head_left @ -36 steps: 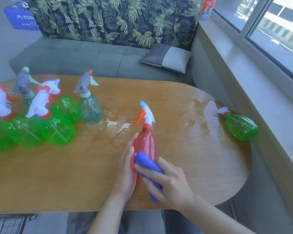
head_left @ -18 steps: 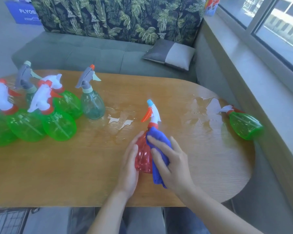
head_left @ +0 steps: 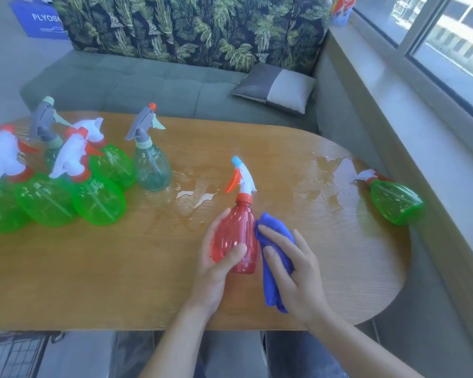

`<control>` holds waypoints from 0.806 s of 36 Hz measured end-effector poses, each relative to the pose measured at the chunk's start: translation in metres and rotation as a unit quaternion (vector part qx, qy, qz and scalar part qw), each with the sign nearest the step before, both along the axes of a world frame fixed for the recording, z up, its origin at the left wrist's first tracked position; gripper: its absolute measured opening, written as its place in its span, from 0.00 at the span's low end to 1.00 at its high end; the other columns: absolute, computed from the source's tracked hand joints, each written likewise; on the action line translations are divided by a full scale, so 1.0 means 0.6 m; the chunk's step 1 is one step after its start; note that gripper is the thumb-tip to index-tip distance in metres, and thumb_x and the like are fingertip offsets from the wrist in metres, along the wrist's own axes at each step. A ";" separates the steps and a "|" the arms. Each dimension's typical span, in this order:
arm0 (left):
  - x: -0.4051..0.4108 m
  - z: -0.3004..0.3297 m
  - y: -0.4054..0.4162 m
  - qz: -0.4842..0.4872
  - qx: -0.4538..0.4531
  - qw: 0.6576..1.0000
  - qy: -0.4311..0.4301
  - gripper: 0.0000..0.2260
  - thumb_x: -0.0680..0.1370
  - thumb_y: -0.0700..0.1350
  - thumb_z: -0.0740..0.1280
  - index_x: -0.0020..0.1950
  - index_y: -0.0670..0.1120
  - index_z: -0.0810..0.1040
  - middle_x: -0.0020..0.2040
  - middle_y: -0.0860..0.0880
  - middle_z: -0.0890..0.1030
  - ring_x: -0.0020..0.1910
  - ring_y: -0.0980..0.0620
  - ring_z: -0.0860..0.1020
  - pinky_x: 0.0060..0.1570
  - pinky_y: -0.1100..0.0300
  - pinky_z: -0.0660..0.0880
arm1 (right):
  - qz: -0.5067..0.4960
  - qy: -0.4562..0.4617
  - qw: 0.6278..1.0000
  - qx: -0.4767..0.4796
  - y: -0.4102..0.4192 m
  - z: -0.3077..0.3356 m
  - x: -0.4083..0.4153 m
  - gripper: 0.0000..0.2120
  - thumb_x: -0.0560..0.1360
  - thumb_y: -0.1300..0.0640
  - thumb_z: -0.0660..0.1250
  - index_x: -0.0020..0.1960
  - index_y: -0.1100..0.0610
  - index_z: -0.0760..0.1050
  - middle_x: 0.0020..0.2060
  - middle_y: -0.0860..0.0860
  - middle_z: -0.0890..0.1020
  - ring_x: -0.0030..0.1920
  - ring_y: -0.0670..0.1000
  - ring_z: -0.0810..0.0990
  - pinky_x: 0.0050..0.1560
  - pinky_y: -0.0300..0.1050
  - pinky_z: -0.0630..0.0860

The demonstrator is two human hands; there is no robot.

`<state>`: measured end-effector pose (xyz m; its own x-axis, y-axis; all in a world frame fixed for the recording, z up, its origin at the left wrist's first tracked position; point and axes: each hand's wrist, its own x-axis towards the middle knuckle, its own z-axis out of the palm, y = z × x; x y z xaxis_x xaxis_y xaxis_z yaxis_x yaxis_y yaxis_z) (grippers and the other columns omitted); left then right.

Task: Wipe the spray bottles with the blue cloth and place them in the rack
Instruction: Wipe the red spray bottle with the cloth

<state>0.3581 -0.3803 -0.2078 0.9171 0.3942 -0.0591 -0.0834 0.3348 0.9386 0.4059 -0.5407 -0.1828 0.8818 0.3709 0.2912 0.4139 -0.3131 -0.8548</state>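
A red spray bottle (head_left: pixel 239 233) with a white head and orange trigger stands upright near the front middle of the wooden table (head_left: pixel 120 268). My left hand (head_left: pixel 216 263) grips its body from the left, thumb across the front. My right hand (head_left: pixel 292 274) holds the blue cloth (head_left: pixel 273 268) and presses it against the bottle's right side. Several green spray bottles (head_left: pixel 96 197) crowd the table's left end, with a teal one (head_left: pixel 151 167) beside them. One green bottle (head_left: pixel 393 200) lies on its side at the right end.
Water puddles (head_left: pixel 194 196) shine on the tabletop behind the red bottle and toward the right end. A wire rack (head_left: pixel 14 356) shows below the table's front left edge. A sofa with a cushion (head_left: pixel 276 88) sits behind the table, and a window ledge (head_left: pixel 421 118) runs along the right.
My right hand has slid the blue cloth from the front of the red bottle round to its right side. My left hand's thumb now crosses the bottle's front.
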 end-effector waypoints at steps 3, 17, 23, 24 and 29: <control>0.002 0.002 0.000 0.006 0.009 1.000 -0.013 0.30 0.74 0.52 0.76 0.76 0.55 0.77 0.74 0.46 0.80 0.73 0.43 0.78 0.74 0.43 0.73 | -0.026 0.055 0.998 0.022 0.008 -0.001 0.009 0.14 0.84 0.48 0.64 0.69 0.41 0.80 0.55 0.42 0.80 0.57 0.49 0.81 0.58 0.41 0.77; 0.011 0.003 -0.005 -0.025 -0.007 1.000 -0.008 0.23 0.83 0.47 0.59 0.78 0.55 0.76 0.76 0.50 0.79 0.77 0.48 0.75 0.74 0.49 0.73 | -0.027 -0.006 1.000 0.005 0.028 0.016 0.036 0.18 0.83 0.45 0.62 0.71 0.39 0.76 0.52 0.45 0.78 0.52 0.50 0.81 0.53 0.48 0.79; 0.013 0.000 -0.004 -0.010 -0.015 1.000 -0.010 0.23 0.84 0.46 0.57 0.79 0.52 0.75 0.77 0.49 0.78 0.77 0.48 0.75 0.74 0.52 0.73 | 0.016 -0.124 0.990 -0.072 0.035 0.001 0.020 0.20 0.85 0.42 0.59 0.73 0.46 0.76 0.48 0.47 0.73 0.41 0.47 0.76 0.42 0.44 0.78; 0.013 -0.002 -0.003 -0.002 -0.016 1.000 -0.005 0.23 0.84 0.46 0.57 0.78 0.52 0.76 0.77 0.49 0.78 0.78 0.47 0.75 0.75 0.50 0.72 | 0.036 -0.169 0.981 -0.088 0.032 -0.002 0.015 0.19 0.86 0.43 0.60 0.73 0.48 0.77 0.47 0.47 0.72 0.40 0.45 0.73 0.39 0.43 0.77; 0.015 -0.003 0.001 0.008 0.011 1.000 -0.005 0.23 0.83 0.46 0.57 0.78 0.53 0.76 0.76 0.52 0.79 0.75 0.47 0.77 0.75 0.43 0.71 | 0.152 -0.337 0.913 -0.172 0.009 -0.014 -0.001 0.15 0.84 0.49 0.66 0.68 0.49 0.82 0.46 0.49 0.73 0.41 0.49 0.72 0.33 0.40 0.70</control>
<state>0.3669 -0.3796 -0.2098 0.9113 0.4097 -0.0404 -0.0989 0.3131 0.9446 0.4051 -0.5351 -0.1913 0.3872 0.7402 0.5497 0.9218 -0.2989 -0.2467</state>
